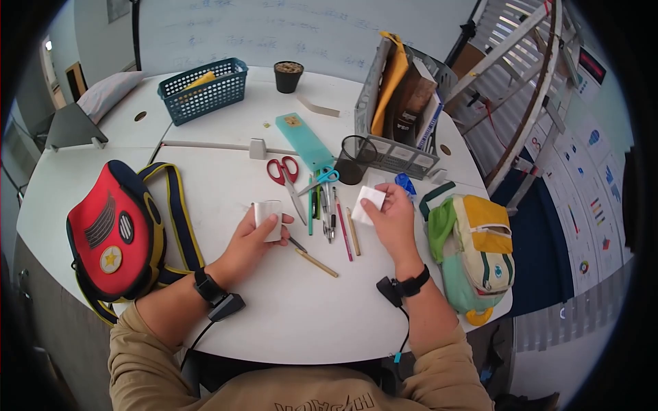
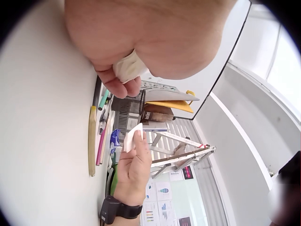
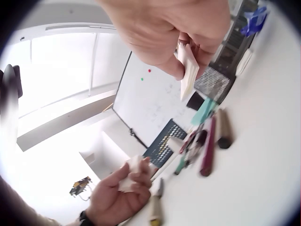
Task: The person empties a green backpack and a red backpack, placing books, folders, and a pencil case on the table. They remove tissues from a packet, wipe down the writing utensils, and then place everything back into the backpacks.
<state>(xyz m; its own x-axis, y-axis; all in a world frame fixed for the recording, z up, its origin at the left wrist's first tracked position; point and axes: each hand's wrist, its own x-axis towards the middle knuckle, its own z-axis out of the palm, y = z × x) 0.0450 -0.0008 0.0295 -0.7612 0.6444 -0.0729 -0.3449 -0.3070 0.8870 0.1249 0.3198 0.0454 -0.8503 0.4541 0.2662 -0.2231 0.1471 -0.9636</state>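
My left hand (image 1: 250,241) grips a small white folded piece (image 1: 268,220), thumb across its front, above the table left of the pens. In my right hand (image 1: 396,222) a flat white square (image 1: 369,205) is pinched between thumb and fingers, right of the pencils. The left wrist view shows the left hand's white piece (image 2: 130,67) partly hidden by the palm, and the other white piece (image 2: 133,138) farther off. Seen from the right wrist, the square (image 3: 188,73) looks like several thin layers. The two pieces are apart.
Red scissors (image 1: 286,175), blue scissors (image 1: 325,179), pens and pencils (image 1: 317,263) lie between the hands. Behind them are a teal case (image 1: 303,142), a mesh cup (image 1: 354,162) and a file rack (image 1: 397,156). A red bag (image 1: 113,236) stands left, a small backpack (image 1: 480,250) right.
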